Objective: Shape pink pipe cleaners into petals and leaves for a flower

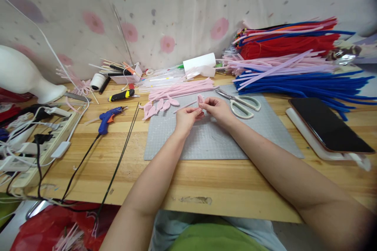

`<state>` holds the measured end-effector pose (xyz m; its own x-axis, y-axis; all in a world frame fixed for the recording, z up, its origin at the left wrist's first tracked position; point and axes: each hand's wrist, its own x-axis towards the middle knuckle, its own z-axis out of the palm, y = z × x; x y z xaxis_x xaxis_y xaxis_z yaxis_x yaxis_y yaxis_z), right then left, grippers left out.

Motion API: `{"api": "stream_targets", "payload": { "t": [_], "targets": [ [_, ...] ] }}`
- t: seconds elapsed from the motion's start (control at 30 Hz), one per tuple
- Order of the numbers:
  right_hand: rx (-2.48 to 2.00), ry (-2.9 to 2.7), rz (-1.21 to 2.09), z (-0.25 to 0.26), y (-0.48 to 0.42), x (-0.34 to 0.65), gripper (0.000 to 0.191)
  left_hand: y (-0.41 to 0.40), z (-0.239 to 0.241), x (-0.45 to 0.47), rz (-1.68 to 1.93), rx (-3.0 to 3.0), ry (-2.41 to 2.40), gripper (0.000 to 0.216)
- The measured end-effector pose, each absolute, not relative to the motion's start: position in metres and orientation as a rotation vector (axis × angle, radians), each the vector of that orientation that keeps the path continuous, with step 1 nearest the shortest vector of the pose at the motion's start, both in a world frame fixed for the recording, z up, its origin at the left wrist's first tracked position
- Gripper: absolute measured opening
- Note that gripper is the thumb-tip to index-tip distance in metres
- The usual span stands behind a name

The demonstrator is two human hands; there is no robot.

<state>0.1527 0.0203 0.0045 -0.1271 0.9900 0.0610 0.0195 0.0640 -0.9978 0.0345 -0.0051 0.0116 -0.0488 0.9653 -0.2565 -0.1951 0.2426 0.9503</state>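
Observation:
Above the grey cutting mat, both hands meet at a pink pipe-cleaner petal. My right hand pinches the petal between thumb and fingertips. Just left and below it, my left hand has its fingers closed at the petal's lower end, where a thin pink stem sticks out to the left. Several finished-looking pink petals lie on the mat's upper left corner. Scissors with pale green handles rest right of my hands, blades pointing away to the left.
Behind the mat lies a bundle of pink pipe cleaners; blue pipe cleaners are heaped at right. A phone sits on a white case. At left are a blue glue gun, a yellow-black cutter and a corded power strip.

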Motion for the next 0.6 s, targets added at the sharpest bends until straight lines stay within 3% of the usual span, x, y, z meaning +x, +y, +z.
{"api": "stream_targets", "payload": {
  "t": [0.23, 0.6],
  "targets": [
    [-1.038, -1.258, 1.432, 0.007, 0.020, 0.158, 0.035, -0.010, 0.017, 0.037, 1.147, 0.752, 1.129, 0.016],
    [-1.059, -1.227, 1.439, 0.005, 0.021, 0.159, 0.036, -0.008, 0.018, 0.021, 0.927, 0.812, 0.954, 0.016]
  ]
}}
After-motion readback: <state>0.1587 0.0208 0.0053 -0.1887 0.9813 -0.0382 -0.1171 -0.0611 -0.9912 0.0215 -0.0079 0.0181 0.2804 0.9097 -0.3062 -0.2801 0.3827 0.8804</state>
